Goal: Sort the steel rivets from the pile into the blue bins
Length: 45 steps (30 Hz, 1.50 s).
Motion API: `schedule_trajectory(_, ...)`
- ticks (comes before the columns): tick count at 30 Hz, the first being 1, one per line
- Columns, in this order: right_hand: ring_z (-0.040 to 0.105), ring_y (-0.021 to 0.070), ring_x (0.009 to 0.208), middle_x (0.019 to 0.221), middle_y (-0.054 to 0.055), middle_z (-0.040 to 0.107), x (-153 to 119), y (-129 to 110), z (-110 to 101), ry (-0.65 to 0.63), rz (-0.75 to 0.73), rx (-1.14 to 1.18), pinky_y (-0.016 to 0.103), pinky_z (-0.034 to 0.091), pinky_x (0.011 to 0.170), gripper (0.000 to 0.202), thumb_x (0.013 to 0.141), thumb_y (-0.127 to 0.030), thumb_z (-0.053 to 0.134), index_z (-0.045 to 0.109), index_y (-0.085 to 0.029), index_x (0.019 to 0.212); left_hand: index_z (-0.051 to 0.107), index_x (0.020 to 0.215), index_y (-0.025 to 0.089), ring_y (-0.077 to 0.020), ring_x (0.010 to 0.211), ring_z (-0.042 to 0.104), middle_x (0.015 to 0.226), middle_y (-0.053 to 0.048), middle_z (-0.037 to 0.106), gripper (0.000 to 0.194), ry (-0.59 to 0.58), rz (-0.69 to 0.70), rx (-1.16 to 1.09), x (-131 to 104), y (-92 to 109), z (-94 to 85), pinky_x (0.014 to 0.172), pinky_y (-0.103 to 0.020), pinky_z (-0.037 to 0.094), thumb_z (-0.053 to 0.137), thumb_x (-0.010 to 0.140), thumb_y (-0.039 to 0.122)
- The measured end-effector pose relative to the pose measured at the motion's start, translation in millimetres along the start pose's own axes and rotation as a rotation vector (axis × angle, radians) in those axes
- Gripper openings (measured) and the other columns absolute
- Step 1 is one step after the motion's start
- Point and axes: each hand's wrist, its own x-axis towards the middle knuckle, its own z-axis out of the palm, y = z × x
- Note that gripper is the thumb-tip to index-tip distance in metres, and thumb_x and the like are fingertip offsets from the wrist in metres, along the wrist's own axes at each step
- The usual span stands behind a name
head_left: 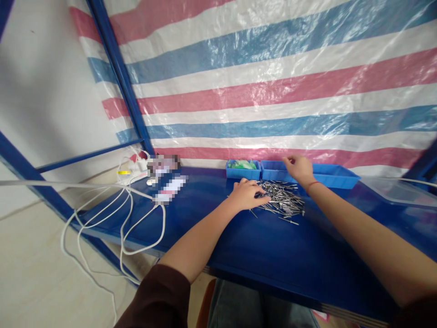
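A loose pile of thin metal pop rivets (pixel 282 200) lies on the blue tabletop (pixel 246 246). My left hand (pixel 249 195) rests at the left edge of the pile, its thumb spread away from the bent fingers. Above the long blue bin (pixel 336 176) behind the pile is my right hand (pixel 300 168), with its fingers curled together; whatever they may hold is too small to make out. One single rivet (pixel 289 221) lies apart, in front of the pile.
Left of the long bin stands a smaller blue bin (pixel 243 171) with green plastic in it. White cables (pixel 126 228) loop over the table's left edge beside a power strip (pixel 136 171). A clear plastic lid (pixel 396 191) lies at right. Striped sheeting (pixel 256 91) hangs behind.
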Motion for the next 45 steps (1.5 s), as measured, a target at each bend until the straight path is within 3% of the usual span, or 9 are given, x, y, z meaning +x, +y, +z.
schedule_trajectory(6, 0.06, 0.0303, 0.084, 0.082, 0.018, 0.067, -12.0, -0.2, 4.9, 0.034, -0.218, -0.091, 0.042, 0.042, 0.078, 0.037, 0.083, -0.041, 0.046, 0.069, -0.012, 0.088, 0.071, 0.084, 0.027, -0.0285, 0.103, 0.048, 0.104, -0.005, 0.064, 0.02, 0.003, 0.053, -0.013, 1.5, 0.4, 5.6, 0.088, -0.045, 0.037, 0.06, 0.079, 0.043)
schedule_trajectory(12, 0.059, 0.0253, 0.079, 0.078, 0.01, 0.066, -60.8, 2.8, -14.9, -0.128, -0.417, 0.085, 0.039, 0.043, 0.077, 0.022, 0.079, -0.032, 0.048, 0.065, -0.019, 0.081, 0.069, 0.077, 0.023, -0.0267, 0.096, 0.05, 0.093, -0.006, 0.064, 0.013, 0.04, 0.02, -0.086, 1.1, 4.7, 7.9, 0.09, -0.047, 0.036, 0.058, 0.079, 0.03)
schedule_trajectory(18, 0.061, 0.0239, 0.081, 0.083, 0.008, 0.068, -97.8, -4.5, -21.9, -0.258, -0.357, 0.224, 0.037, 0.044, 0.075, 0.019, 0.076, -0.029, 0.05, 0.065, -0.019, 0.08, 0.067, 0.077, 0.022, -0.0326, 0.102, 0.046, 0.099, -0.008, 0.062, 0.018, -0.002, -0.029, -0.039, 2.4, 6.9, 13.9, 0.085, -0.052, 0.038, 0.052, 0.081, 0.03)
schedule_trajectory(23, 0.062, 0.0234, 0.082, 0.083, 0.007, 0.069, -107.1, -16.2, -28.4, -0.285, -0.407, 0.275, 0.038, 0.043, 0.082, 0.017, 0.077, -0.027, 0.05, 0.066, -0.019, 0.079, 0.064, 0.083, 0.022, -0.0282, 0.103, 0.048, 0.099, -0.006, 0.064, 0.021, 0.055, -0.005, -0.005, 2.8, 7.0, 14.2, 0.089, -0.048, 0.038, 0.046, 0.087, 0.033)
schedule_trajectory(28, 0.062, 0.0214, 0.079, 0.082, 0.004, 0.07, -113.1, -23.9, -36.1, -0.336, -0.445, 0.301, 0.034, 0.044, 0.078, 0.017, 0.078, -0.024, 0.048, 0.065, -0.022, 0.078, 0.063, 0.084, 0.019, -0.0178, 0.087, 0.057, 0.088, -0.004, 0.064, 0.02, 0.169, 0.067, -0.223, 6.7, 9.6, 7.5, 0.086, -0.032, 0.042, 0.045, 0.088, 0.026)
schedule_trajectory(32, 0.06, 0.0194, 0.067, 0.071, 0.003, 0.067, -114.1, -28.3, -42.2, -0.344, -0.41, 0.328, 0.031, 0.043, 0.065, 0.02, 0.081, -0.03, 0.047, 0.063, -0.022, 0.074, 0.062, 0.085, 0.018, -0.0159, 0.085, 0.059, 0.088, -0.004, 0.065, 0.015, 0.236, 0.138, -0.344, 8.4, 16.9, 4.5, 0.082, -0.028, 0.045, 0.049, 0.086, 0.023)
schedule_trajectory(36, 0.06, 0.0198, 0.067, 0.075, 0.004, 0.069, -113.6, -30.0, -45.5, -0.365, -0.382, 0.412, 0.031, 0.043, 0.064, 0.025, 0.084, -0.035, 0.046, 0.065, -0.021, 0.075, 0.061, 0.095, 0.018, -0.015, 0.082, 0.062, 0.086, -0.003, 0.067, 0.015, 0.28, 0.038, -0.532, 8.2, 24.1, 6.4, 0.08, -0.028, 0.047, 0.056, 0.081, 0.023)
schedule_trajectory(39, 0.06, 0.02, 0.068, 0.076, 0.004, 0.07, -113.1, -30.1, -45.4, -0.372, -0.339, 0.476, 0.032, 0.043, 0.065, 0.027, 0.084, -0.038, 0.047, 0.067, -0.021, 0.076, 0.062, 0.088, 0.017, -0.0154, 0.082, 0.063, 0.085, -0.004, 0.068, 0.013, 0.302, -0.047, -0.636, 8.7, 25.6, 7.1, 0.079, -0.029, 0.048, 0.059, 0.08, 0.027)
schedule_trajectory(45, 0.059, 0.0188, 0.072, 0.081, 0.006, 0.068, -108.9, -28.3, -43.7, -0.334, -0.101, 0.753, 0.032, 0.046, 0.07, 0.034, 0.077, -0.05, 0.058, 0.066, -0.018, 0.081, 0.062, 0.085, 0.015, -0.0141, 0.08, 0.062, 0.085, -0.005, 0.068, 0.016, 0.365, -0.086, -0.832, 13.2, 20.5, 8.4, 0.079, -0.028, 0.047, 0.059, 0.079, 0.029)
